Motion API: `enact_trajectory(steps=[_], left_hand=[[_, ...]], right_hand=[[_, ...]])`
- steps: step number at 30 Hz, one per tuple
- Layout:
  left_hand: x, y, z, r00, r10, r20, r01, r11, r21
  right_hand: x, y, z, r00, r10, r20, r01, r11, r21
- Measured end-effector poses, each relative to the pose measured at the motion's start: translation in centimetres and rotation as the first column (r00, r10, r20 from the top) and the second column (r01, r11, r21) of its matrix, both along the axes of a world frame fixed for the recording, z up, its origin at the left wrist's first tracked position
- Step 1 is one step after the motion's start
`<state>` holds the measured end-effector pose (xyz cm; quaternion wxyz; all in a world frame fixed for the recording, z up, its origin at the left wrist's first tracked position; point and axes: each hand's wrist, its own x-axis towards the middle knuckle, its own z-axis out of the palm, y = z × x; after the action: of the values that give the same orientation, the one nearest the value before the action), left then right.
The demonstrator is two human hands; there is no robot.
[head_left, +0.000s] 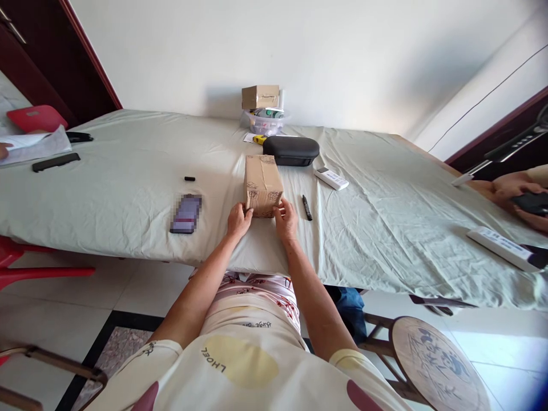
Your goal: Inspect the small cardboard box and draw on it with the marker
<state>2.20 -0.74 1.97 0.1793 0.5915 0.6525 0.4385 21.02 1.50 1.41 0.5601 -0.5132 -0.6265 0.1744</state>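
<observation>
A brown cardboard box (263, 174) with dark drawings on its faces rests on the cloth-covered table (141, 171) straight before me. My left hand (240, 220) grips its near left lower corner, and my right hand (286, 219) grips the near right corner. Both sets of fingers are closed against the cardboard. Just right of my right hand lies a black marker (307, 208). Its separate-looking black cap (189, 178) sits farther left. A phone (186, 214) with a blurred screen lies left of my left hand.
Behind the box are a black hard case (291, 150), a plastic tub (268, 123) and another small carton (260, 97). A white remote-like device (331, 178) lies to the right. Other people's hands show at the left edge and at the right (524, 191). A round stool (439, 362) stands below right.
</observation>
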Motion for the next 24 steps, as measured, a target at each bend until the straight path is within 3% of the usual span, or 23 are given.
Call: enact_trajectory(steps=[5, 8, 11, 14, 19, 24], left_hand=[[-0.2, 0.0, 0.0, 1.0, 0.015, 0.026, -0.015, 1.0, -0.006], [-0.3, 0.1, 0.0, 0.999, 0.014, 0.036, -0.014, 1.0, -0.005], [-0.3, 0.1, -0.1, 0.999, 0.016, 0.052, -0.016, 1.0, -0.002], [-0.4, 0.2, -0.2, 0.997, 0.01, 0.075, -0.011, 1.0, 0.01], [-0.7, 0.3, -0.3, 0.993, 0.004, 0.117, -0.009, 0.999, 0.04], [-0.9, 0.4, -0.2, 0.987, 0.016, 0.162, -0.029, 0.996, 0.082]], right_hand=[[-0.1, -0.5, 0.6, 0.936, -0.008, 0.352, 0.102, 0.963, -0.249], [-0.2, -1.2, 0.9, 0.859, -0.023, 0.511, 0.196, 0.938, -0.287], [-0.3, -1.5, 1.1, 0.834, -0.03, 0.551, 0.227, 0.929, -0.293], [-0.2, -1.3, 0.9, 0.875, -0.031, 0.483, 0.194, 0.937, -0.29], [-0.3, -0.7, 0.5, 0.975, -0.026, 0.219, 0.091, 0.953, -0.289], [-0.6, -0.8, 0.7, 0.999, -0.043, 0.02, 0.046, 0.973, -0.225]])
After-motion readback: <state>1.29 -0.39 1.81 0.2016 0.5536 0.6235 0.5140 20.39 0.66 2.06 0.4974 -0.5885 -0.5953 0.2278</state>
